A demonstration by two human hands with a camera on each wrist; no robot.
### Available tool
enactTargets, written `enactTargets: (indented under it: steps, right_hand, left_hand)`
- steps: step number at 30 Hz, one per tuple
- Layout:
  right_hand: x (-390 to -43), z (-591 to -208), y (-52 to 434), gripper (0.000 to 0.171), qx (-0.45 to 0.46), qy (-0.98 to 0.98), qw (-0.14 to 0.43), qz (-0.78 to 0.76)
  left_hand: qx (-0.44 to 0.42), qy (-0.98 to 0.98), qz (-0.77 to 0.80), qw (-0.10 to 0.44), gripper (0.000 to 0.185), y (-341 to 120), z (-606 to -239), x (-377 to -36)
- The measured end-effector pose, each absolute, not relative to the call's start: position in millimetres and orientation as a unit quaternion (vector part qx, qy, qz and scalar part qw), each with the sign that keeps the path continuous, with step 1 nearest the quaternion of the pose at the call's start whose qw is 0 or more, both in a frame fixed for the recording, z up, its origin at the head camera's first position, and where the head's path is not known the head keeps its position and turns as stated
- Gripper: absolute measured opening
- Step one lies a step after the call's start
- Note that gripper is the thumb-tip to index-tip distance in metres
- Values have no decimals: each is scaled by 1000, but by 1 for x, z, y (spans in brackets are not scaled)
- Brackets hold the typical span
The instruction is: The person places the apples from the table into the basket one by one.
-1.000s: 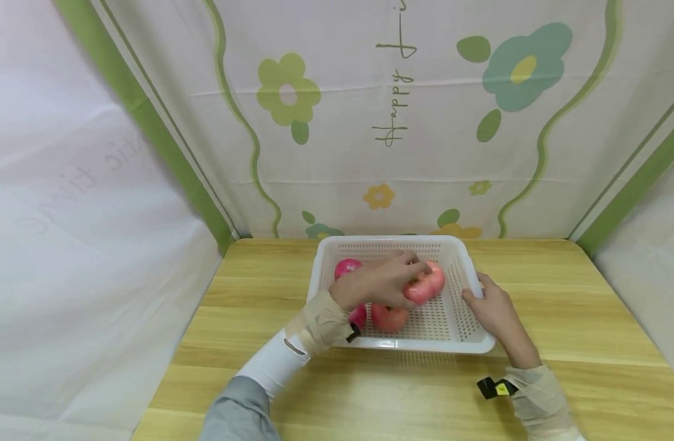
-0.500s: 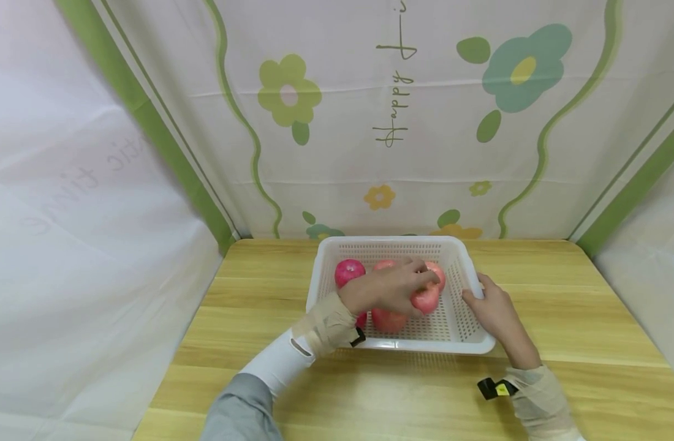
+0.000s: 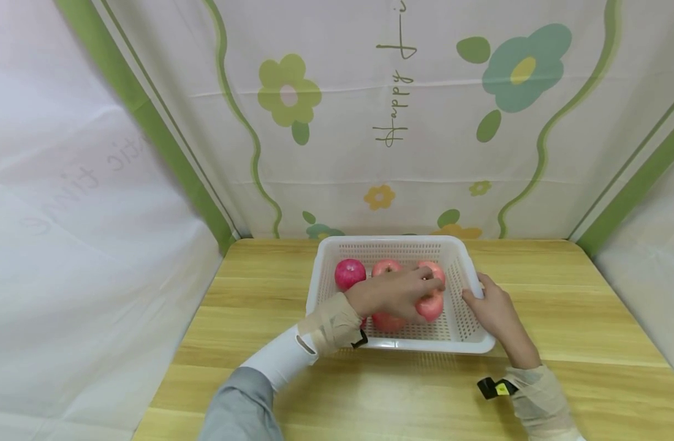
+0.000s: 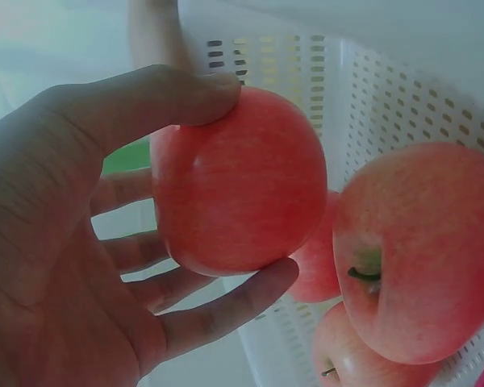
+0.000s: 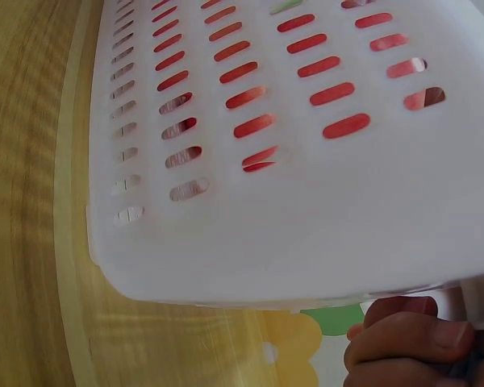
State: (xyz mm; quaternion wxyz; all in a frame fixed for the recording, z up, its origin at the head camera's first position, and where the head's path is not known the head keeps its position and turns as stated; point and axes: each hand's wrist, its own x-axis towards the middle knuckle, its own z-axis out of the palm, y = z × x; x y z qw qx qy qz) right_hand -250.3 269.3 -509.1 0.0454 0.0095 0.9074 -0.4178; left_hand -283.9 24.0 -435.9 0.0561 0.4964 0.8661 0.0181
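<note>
1. Apple (image 3: 429, 304) number one is pink and sits in the left hand (image 3: 394, 294), whose thumb and fingers curl round it, by the right wall inside the white basket (image 3: 389, 242).
2. Right hand (image 3: 494, 312) grips the basket's right rim.
3. More apples (image 3: 350, 272) lie along the basket's far wall.
4. Basket sits at the far edge of the wooden table (image 3: 563, 306).

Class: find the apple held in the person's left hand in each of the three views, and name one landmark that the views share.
Head: the held apple sits right of centre inside the basket, under the left hand.
Left wrist: centre, between thumb and fingers.
Right wrist: not identifiable; only red shows through slots.
Shared landmark: the white slotted basket.
</note>
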Motion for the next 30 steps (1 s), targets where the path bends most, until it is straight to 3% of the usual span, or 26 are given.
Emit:
enactTargets:
  steps: [14, 30]
  right_hand:
    - [-250, -506, 269, 71, 9, 905, 45, -422]
    - [-249, -506, 268, 70, 8, 905, 46, -422]
  left_hand:
    - [499, 861, -31, 87, 71, 37, -435, -286]
    - [535, 838, -32, 100, 64, 41, -443, -294]
